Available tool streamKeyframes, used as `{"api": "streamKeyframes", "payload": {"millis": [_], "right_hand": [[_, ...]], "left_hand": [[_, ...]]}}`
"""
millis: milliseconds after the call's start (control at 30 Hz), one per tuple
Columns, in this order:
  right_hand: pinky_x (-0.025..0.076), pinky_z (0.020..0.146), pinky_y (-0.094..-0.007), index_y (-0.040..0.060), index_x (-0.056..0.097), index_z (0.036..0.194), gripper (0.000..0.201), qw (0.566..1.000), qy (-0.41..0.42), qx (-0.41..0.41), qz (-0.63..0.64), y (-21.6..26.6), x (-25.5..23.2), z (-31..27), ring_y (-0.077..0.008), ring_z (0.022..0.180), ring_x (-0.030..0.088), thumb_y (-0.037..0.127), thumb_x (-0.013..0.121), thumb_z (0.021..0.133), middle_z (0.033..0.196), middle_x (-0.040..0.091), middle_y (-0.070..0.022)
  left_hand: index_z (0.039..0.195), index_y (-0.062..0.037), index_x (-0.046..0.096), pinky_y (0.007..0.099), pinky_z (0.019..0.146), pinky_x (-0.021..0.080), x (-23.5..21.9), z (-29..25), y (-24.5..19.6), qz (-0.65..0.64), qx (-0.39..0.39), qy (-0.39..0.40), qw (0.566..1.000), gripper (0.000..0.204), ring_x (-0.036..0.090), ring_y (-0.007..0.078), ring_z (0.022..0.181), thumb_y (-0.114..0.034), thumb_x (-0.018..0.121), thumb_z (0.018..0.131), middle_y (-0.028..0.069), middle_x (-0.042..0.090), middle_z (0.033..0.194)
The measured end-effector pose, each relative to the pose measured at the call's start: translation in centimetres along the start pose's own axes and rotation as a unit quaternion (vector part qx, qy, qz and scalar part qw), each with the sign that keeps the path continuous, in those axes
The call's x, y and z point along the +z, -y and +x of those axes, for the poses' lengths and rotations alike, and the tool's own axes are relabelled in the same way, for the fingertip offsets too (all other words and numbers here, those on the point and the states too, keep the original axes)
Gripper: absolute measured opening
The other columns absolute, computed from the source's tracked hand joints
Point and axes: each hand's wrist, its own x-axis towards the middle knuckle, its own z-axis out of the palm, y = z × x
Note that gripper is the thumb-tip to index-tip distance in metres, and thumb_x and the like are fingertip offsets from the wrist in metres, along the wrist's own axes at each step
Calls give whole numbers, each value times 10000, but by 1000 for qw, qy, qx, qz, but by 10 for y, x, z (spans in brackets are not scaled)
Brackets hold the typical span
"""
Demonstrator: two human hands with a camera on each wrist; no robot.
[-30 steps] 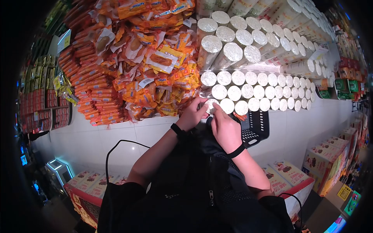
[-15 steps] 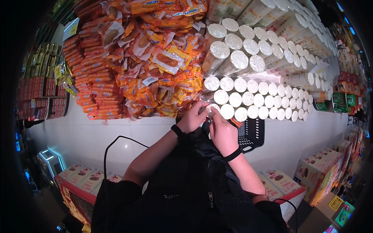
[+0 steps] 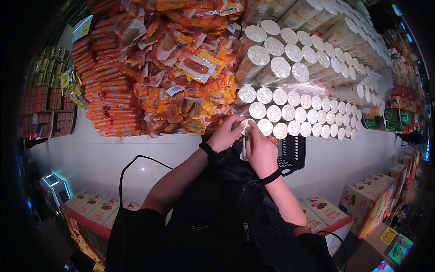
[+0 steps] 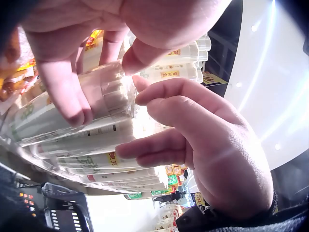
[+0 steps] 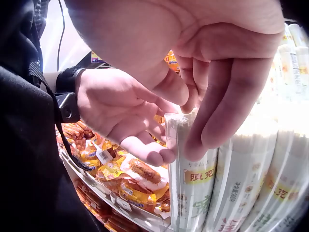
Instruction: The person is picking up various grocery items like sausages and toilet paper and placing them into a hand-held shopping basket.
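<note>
Both hands are meeting at the front end of one noodle pack (image 3: 247, 126), a long white cylinder lying at the near left corner of the lower stack of identical packs. The left hand (image 3: 225, 134) is curling its fingers and thumb around the pack's side; the left wrist view is showing its thumb (image 4: 67, 96) pressing on the clear wrapper while the other fingers are wrapping over the top. The right hand (image 3: 260, 149) is coming in from the other side, its fingertips (image 5: 212, 125) lying against the crimped end of the same pack (image 5: 190, 179), the fingers bent around it rather than spread. A black band is sitting on each wrist. Just left of the pack, a heap of orange sausage packets (image 3: 181, 68) is crowding the shelf, touching the noodle display's edge. The rest of the noodle packs (image 3: 299, 113) are lying in rows with their round silvery ends facing outward, and more are piling up above them. Below the hands, a black shopping basket (image 3: 294, 154) is resting on the white floor (image 3: 113, 158). Boxed goods (image 3: 358, 199) are standing on a low shelf near the person's right side.
</note>
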Motion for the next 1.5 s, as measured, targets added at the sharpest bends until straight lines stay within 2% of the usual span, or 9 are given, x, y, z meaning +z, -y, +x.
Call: {"api": "streamKeyframes", "payload": {"millis": [100,300,500,667,767,933,1067,1300,1500], "right_hand": [[624,670,-442,25,682,1226,276,999,-37,-28,9,-5,6,-4,-338,797,776,85,678,956,1339,759,-131],[633,696,-436,27,681,1183,229,998,-47,-15,26,-9,5,-8,-342,837,782,85,672,962,1401,733,-134],[632,688,-442,23,669,1189,241,1000,-17,-14,-14,-5,4,-10,-346,851,781,74,674,954,1423,719,-146],[622,718,-439,23,671,1199,230,999,-40,-15,21,-3,4,-11,-354,844,767,79,683,977,1347,751,-143],[622,717,-431,19,668,1224,265,999,-27,-6,16,-2,-1,-11,-343,855,770,69,690,965,1359,747,-138],[625,731,-435,15,666,1273,313,999,-27,-10,18,1,1,-11,-345,876,774,68,687,965,1336,755,-141],[631,769,-438,-1,683,1185,213,999,-36,5,31,3,-2,-5,-352,920,779,81,672,989,1330,759,-148],[631,684,-441,8,684,1154,219,998,-47,-19,22,2,4,-10,-349,820,776,61,682,942,1416,722,-131],[631,748,-441,2,671,1179,232,998,-42,11,35,3,7,-10,-360,897,775,59,688,955,1428,714,-137]], "left_hand": [[1434,-42,556,253,832,598,-1,0,2,2,2,-4,1000,348,680,84,955,-206,620,1134,56,662,1218],[1480,-37,524,265,835,602,1,-2,3,-11,-4,-7,1000,400,709,117,951,-200,625,1130,74,652,1234],[1494,-32,512,270,842,607,1,-2,3,-10,-7,-6,1000,406,716,128,955,-194,614,1136,94,627,1258],[1507,-46,511,275,879,615,1,-4,2,-8,-7,-10,1000,402,698,123,972,-201,599,1147,79,622,1229],[1441,-32,549,270,840,612,4,-5,2,-48,-2,-24,999,370,682,99,957,-225,631,1136,66,628,1184],[1471,-62,544,286,908,621,-2,-4,7,-48,-7,-5,999,381,674,92,981,-239,625,1142,33,615,1133],[1541,-88,518,334,992,609,-4,-9,3,-62,-15,6,998,440,703,162,1089,-274,603,1151,70,589,1352],[1514,-80,532,327,984,609,-10,-2,0,-60,-43,24,997,416,709,165,1081,-260,610,1146,79,592,1360],[1481,-72,545,301,900,630,-6,0,-2,-22,-20,7,1000,400,704,139,999,-239,641,1130,80,619,1301]]}}
